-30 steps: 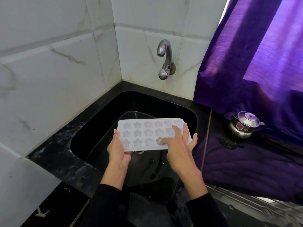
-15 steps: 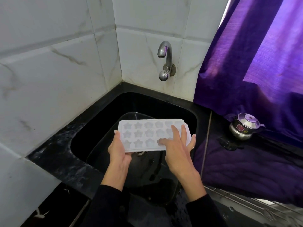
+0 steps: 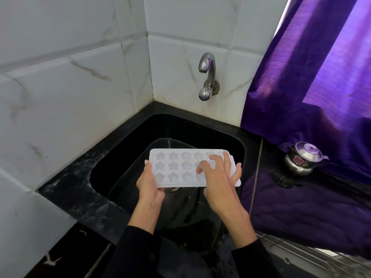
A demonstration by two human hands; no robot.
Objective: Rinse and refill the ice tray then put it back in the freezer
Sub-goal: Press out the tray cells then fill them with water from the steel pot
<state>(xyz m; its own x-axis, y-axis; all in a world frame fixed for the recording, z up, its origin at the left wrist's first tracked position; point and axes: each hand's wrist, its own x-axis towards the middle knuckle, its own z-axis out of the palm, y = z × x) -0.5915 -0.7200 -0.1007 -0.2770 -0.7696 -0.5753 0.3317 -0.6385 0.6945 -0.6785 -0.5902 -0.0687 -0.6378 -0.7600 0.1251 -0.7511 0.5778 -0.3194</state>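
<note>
The white ice tray (image 3: 180, 167) is held level over the black sink (image 3: 124, 157), in front of and below the tap (image 3: 206, 75), with no water seen running from the spout. The tray's moulds face up, star and rounded shapes in three rows; whether any hold water cannot be told. The left hand (image 3: 149, 183) grips the tray's left end, thumb on the upper rim and fingers curled underneath. The right hand (image 3: 218, 177) lies on the tray's right end with fingers spread and slightly bent, fingertips (image 3: 198, 169) pressing into the moulds, thumb along the near right edge; it rests on the tray rather than closing round it. Both sleeves are dark. The sink sits in a black counter (image 3: 66, 189) in a corner of white marbled tiles. To the right, a small steel kettle (image 3: 305, 159) stands on the counter against a purple curtain (image 3: 321, 77)
</note>
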